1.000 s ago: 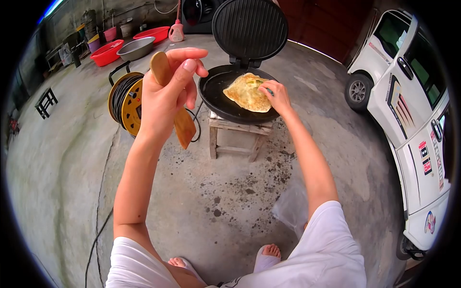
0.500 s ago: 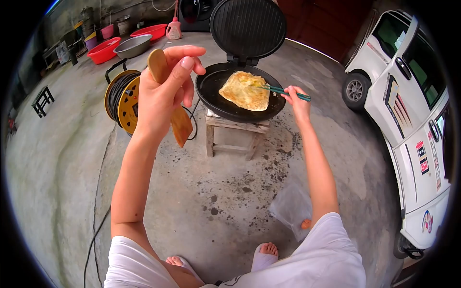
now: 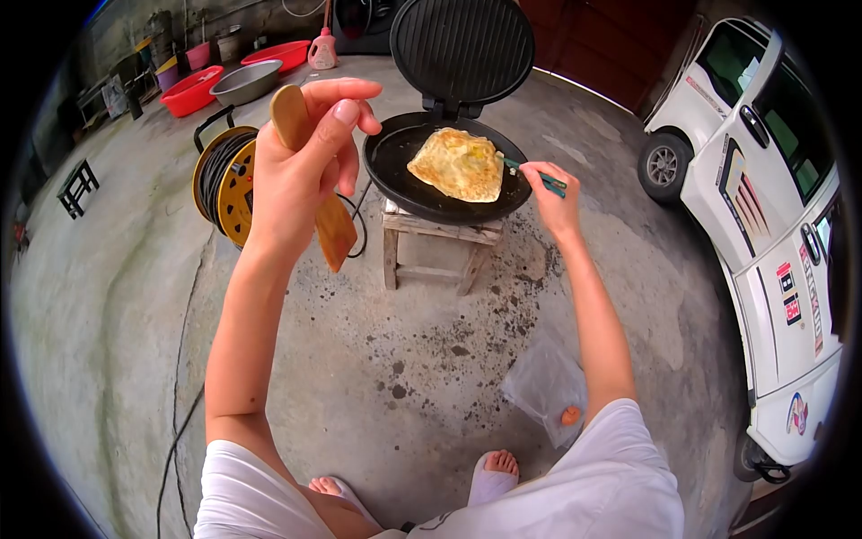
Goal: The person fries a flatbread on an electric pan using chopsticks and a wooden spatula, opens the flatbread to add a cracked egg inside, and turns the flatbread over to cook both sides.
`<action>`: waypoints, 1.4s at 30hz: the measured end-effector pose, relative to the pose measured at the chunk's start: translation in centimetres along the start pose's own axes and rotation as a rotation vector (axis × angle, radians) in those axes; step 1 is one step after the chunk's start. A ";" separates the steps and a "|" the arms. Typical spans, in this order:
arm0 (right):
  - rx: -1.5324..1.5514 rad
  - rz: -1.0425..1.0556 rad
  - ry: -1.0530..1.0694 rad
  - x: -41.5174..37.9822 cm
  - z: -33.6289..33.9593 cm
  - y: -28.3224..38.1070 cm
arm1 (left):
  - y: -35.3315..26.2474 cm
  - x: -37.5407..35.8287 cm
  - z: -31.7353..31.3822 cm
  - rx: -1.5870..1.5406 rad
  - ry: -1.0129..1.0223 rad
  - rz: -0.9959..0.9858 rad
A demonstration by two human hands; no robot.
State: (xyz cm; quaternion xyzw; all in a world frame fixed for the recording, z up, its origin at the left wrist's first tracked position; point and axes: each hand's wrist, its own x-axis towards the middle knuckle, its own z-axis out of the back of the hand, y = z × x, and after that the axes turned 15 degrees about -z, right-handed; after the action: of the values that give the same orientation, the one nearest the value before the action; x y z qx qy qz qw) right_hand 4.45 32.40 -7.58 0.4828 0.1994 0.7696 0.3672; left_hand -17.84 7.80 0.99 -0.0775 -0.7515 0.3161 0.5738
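Note:
A browned, folded flatbread (image 3: 453, 166) with yellow egg showing on top lies in the black round electric griddle (image 3: 388, 171), whose ribbed lid (image 3: 462, 49) stands raised behind it. My right hand (image 3: 555, 199) is closed on a pair of green chopsticks (image 3: 549, 181); their tips reach the flatbread's right edge. Raised to the left of the griddle, my left hand (image 3: 301, 171) holds a wooden spatula (image 3: 335, 235) between thumb and palm. The spatula's blade points down, and its rounded handle end sticks up past the thumb.
Under the griddle stands a wooden stool (image 3: 440, 235). A yellow cable reel (image 3: 229, 184) sits to the left. On the floor at right is a clear plastic bag (image 3: 543, 386) with an orange-brown thing in it. Basins (image 3: 247, 83) stand behind; a white vehicle (image 3: 763, 198) is at right.
The chopstick tips have moved right, from the flatbread's top to its right edge, and the sticks now slant more steeply. My left hand and the spatula are nearly unchanged.

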 end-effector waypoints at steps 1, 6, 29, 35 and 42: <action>-0.022 -0.001 0.018 0.0 0.1 0.1 | 0.0 0.0 0.0 0.007 -0.001 -0.002; -0.120 0.054 0.119 0.3 1.0 -0.2 | -0.2 0.1 0.2 0.005 -0.005 -0.014; 0.194 -0.435 0.256 0.3 5.1 4.8 | -0.3 0.1 0.3 -0.030 -0.011 -0.033; 0.300 -0.353 0.118 0.0 5.2 4.7 | -0.5 0.1 0.2 -0.030 -0.013 -0.037; 0.338 -0.234 0.016 0.0 5.3 4.6 | -0.2 0.2 0.1 -0.038 0.004 -0.030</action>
State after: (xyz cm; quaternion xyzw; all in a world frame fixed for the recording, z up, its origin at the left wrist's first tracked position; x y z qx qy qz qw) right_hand 7.42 29.20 -2.15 0.5051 0.3834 0.6811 0.3660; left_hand -17.95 7.63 1.23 -0.0777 -0.7572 0.2930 0.5786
